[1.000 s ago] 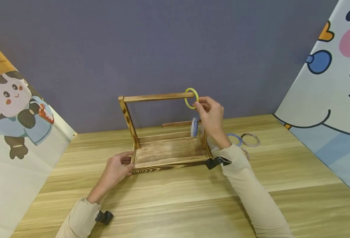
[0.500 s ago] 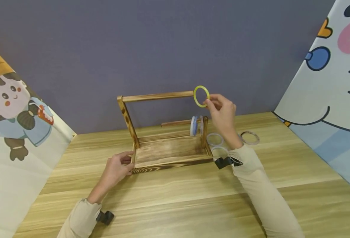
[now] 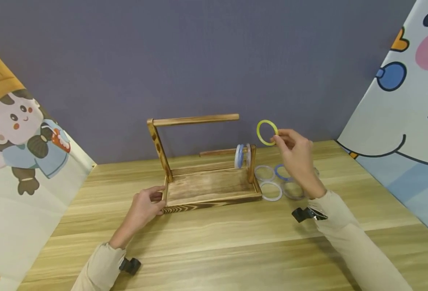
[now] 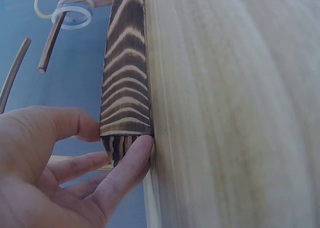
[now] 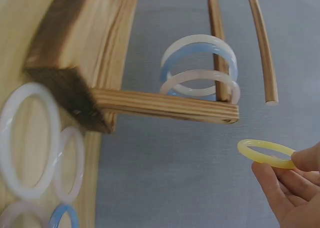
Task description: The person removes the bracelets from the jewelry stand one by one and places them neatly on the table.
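A yellow bangle (image 3: 258, 131) is pinched between thumb and fingers of my right hand (image 3: 298, 157), in the air right of the wooden bangle stand (image 3: 210, 186). In the right wrist view the yellow bangle (image 5: 272, 161) is apart from the ends of both bars. My left hand (image 3: 144, 208) grips the stand's left front corner; the left wrist view shows thumb and fingers around the dark-grained end (image 4: 125, 102). The upper bar (image 3: 195, 119) is bare. On the lower bar (image 3: 217, 152) hang a white bangle (image 3: 237, 157), a blue one (image 3: 241, 157) and a pale one (image 3: 249, 155).
Several bangles lie on the wood-grain table (image 3: 214, 250) right of the stand, among them a white one (image 3: 271, 199) and a blue one (image 3: 277, 174). Behind stands a grey-blue wall (image 3: 199, 60). Cartoon-printed panels (image 3: 388, 121) flank the table.
My right hand has drawn the yellow bangle off the upper bar's free end and carried it right and slightly down. My left hand has stayed on the stand's corner.
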Motion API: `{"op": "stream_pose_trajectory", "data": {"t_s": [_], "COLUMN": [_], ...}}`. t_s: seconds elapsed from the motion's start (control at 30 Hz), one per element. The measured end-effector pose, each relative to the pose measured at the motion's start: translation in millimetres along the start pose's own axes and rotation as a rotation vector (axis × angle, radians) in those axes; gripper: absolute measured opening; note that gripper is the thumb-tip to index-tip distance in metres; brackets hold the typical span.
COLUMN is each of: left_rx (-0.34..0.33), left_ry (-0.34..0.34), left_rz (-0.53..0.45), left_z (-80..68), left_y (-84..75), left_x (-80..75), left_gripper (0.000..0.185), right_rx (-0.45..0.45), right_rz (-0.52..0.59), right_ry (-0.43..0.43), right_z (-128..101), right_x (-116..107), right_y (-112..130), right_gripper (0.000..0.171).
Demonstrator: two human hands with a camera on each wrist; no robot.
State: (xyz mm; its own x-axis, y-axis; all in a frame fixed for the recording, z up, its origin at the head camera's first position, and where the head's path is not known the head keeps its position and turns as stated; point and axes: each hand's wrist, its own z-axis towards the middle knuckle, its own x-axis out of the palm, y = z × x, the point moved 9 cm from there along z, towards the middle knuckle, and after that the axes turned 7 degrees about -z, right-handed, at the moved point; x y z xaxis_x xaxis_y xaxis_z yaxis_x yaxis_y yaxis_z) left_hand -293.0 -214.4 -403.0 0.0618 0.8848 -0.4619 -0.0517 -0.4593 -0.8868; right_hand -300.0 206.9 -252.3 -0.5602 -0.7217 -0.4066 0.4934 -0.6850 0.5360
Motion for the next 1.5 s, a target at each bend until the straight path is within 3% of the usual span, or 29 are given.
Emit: {"op": "stream_pose_trajectory", "data": {"t_s": [0.2,0.5,0.7,1.03,1.23,1.5], "left_rx": [0.007,0.005,-0.006,-0.012,-0.009,-0.015], "left_ry": [-0.003,-0.003,-0.003,-0.014,-0.008,0.002], "left_rz": [0.009,0.012,0.002,0.009,-0.008,-0.025], "left_z": [-0.2,0.8,0.4,-1.0,0.3,1.2], "left_y": [1.6,-0.3,1.6,3.7,3.4,3.3], "left_x": [0.6,0.2,0.6,-2.9,-1.3,1.2], "left_gripper": [0.053,0.052,0.053,0.053,0.054,0.055], "right_rx": [-0.023,0.057,0.07,0.122,0.151,0.299], "right_rz": [-0.035,-0.033,-0.092,-0.147,-0.215,-0.283], "right_ry": [0.032,0.114,0.163,0.237,0.355,0.577], "right_z": [-15,-35,-46,-42,-43,-56], "right_x": [-10,-32,-46,-63,-70,-67], "right_y": [-7,-28,-46,-84,-112,-147], "right_gripper": [0.015,0.015,0.018,0.024,0.022,0.029]}}
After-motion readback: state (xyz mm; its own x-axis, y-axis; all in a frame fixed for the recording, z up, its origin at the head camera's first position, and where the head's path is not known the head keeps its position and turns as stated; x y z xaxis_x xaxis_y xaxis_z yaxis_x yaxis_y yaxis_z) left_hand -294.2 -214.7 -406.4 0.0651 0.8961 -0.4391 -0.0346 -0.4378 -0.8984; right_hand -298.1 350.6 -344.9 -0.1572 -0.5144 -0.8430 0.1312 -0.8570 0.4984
